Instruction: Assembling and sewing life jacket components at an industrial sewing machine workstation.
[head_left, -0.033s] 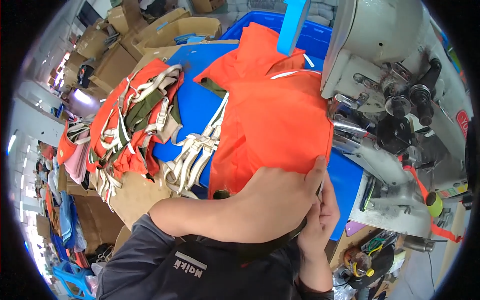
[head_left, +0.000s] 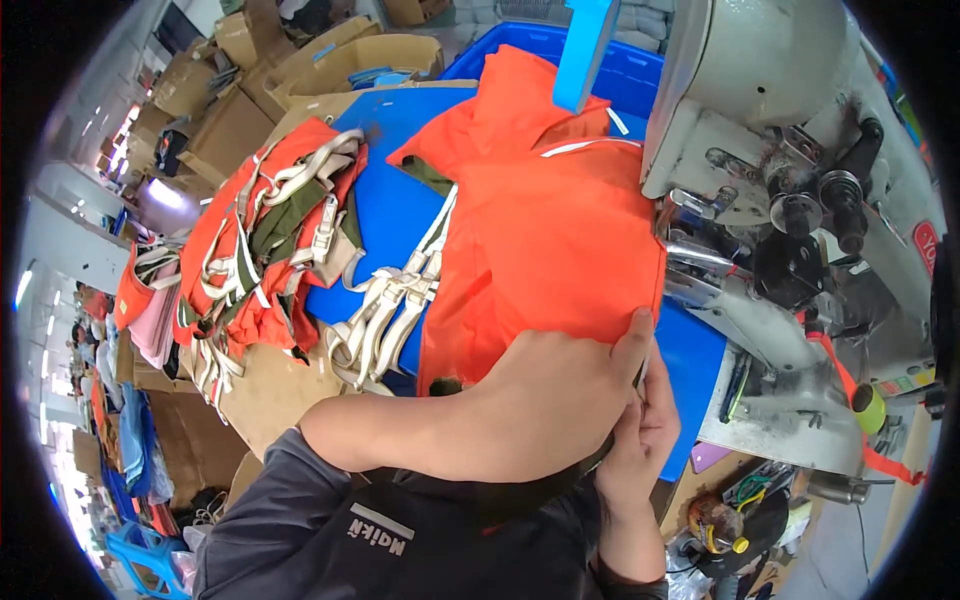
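An orange fabric piece point(head_left: 560, 240) with off-white straps point(head_left: 395, 310) at its left side lies over a blue work surface; its right edge is at the sewing machine point(head_left: 760, 180). My left forearm crosses in front of me, and my left hand point(head_left: 575, 375) rests on the near right corner of the fabric, its fingers closed on the edge. Just beyond it, my right hand point(head_left: 645, 430) pinches the same edge, fingertips close to those of my left hand. The fabric between the fingers is mostly hidden.
On the left sits a heap of orange and olive fabric pieces point(head_left: 270, 230) with straps. Behind are a blue crate point(head_left: 520, 38) and cardboard boxes point(head_left: 400, 52). A light-blue upright piece point(head_left: 585, 60) stands over the fabric. A bottle point(head_left: 715, 525) lies at lower right.
Hardly anything differs. My hands shift very slightly along the fabric's right edge, and both keep their grip.
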